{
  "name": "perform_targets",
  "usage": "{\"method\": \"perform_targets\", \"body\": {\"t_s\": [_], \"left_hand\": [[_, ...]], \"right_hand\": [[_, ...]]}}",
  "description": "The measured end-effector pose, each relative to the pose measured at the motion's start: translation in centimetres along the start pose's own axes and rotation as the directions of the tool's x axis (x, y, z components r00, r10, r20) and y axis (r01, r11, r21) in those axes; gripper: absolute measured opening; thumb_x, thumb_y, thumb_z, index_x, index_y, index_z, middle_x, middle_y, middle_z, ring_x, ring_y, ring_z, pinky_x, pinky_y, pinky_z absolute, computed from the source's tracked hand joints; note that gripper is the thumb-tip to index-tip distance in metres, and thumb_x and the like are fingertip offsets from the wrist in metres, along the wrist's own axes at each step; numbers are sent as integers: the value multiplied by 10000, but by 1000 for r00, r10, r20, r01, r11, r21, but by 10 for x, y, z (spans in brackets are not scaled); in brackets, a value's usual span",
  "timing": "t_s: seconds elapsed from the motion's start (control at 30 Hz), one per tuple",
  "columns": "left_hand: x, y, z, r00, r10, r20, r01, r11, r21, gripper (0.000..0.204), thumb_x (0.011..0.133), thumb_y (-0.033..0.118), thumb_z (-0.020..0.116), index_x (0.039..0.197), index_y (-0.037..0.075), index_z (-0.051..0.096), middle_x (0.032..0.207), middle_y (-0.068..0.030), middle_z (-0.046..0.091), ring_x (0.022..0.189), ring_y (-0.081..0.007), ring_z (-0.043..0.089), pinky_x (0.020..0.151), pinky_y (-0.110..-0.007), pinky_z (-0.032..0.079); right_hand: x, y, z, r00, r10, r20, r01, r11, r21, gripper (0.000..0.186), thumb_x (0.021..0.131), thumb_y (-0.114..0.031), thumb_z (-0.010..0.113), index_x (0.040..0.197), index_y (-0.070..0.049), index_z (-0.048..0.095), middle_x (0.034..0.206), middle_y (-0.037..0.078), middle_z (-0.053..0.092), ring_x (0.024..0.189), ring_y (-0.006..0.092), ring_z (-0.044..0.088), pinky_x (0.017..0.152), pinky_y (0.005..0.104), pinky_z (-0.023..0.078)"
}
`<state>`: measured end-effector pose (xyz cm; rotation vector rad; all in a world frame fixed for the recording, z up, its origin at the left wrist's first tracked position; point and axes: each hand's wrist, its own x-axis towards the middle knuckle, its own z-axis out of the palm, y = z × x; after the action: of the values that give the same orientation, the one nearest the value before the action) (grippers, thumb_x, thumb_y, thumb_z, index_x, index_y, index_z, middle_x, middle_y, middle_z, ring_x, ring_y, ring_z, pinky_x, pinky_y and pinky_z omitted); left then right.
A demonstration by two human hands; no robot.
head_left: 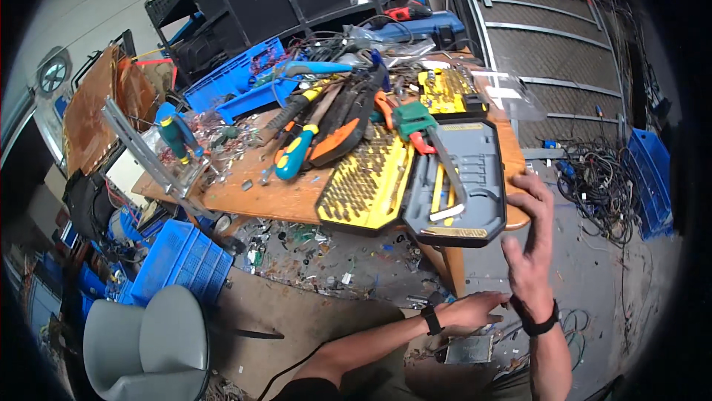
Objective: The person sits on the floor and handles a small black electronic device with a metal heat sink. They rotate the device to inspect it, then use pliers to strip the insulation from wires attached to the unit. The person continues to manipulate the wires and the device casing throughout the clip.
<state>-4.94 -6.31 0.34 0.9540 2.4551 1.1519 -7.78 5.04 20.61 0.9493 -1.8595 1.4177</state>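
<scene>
My right hand (530,264) is raised beside the right corner of the wooden table (282,186), its fingers apart and curved, holding nothing visible. Lower down, my left hand (475,310) reaches across toward my right wrist, fingers loosely stretched; I see nothing in it. Nearest to the right hand lies an open bit case: its yellow half (371,179) holds rows of bits, and its grey half (482,167) holds a few slim tools. A green-handled tool (415,117) with a curved metal blade rests across the grey half. Below the left hand is a grey metal box (469,349).
Pliers with teal and yellow handles (299,151), a smaller yellow case (449,93) and scraps crowd the table. Blue crates (182,260) and a grey chair (174,334) stand at left. Tangled cables (597,193) lie on the floor at right beside a blue bin (650,182).
</scene>
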Motion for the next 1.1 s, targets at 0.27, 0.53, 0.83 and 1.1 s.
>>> {"method": "perform_targets", "body": {"t_s": [0.27, 0.53, 0.83, 1.1], "left_hand": [[-121, 77, -106, 988, -56, -146, 59, 998, 17, 396, 1032, 300, 641, 1314, 24, 600, 1332, -176, 635, 1271, -354, 611, 1088, -438, 488], [-233, 168, -202, 921, -20, -388, 18, 1000, -10, 269, 1002, 106, 686, 1255, 24, 646, 1281, -97, 703, 1216, -221, 674, 1061, -380, 542], [-293, 191, -294, 556, 6, -831, 172, 978, 121, 256, 979, -14, 647, 1232, -41, 620, 1217, -128, 716, 1167, -195, 691, 1074, -368, 548], [-316, 158, -352, 470, -52, -881, 381, 912, 150, 381, 956, 102, 723, 1275, -75, 613, 1238, -166, 693, 1175, -245, 687, 1034, -382, 548]], "right_hand": [[0, 10, 8, 998, -53, -29, 50, 995, -82, 411, 988, -405, 642, 1183, -44, 622, 1360, 177, 520, 1412, 392, 428, 1182, 553, 329], [6, 5, 11, 997, -22, -74, 20, 999, -36, 391, 996, -387, 609, 1144, -25, 586, 1312, 185, 526, 1357, 387, 452, 1172, 544, 324], [5, -3, 23, 992, 8, -125, -15, 998, -59, 445, 1010, -448, 547, 1095, -12, 519, 1259, 198, 510, 1331, 384, 450, 1168, 538, 305], [5, -2, 28, 985, -11, -173, 0, 998, -64, 493, 999, -497, 539, 1082, -11, 514, 1235, 187, 500, 1324, 382, 449, 1171, 553, 290]]}}
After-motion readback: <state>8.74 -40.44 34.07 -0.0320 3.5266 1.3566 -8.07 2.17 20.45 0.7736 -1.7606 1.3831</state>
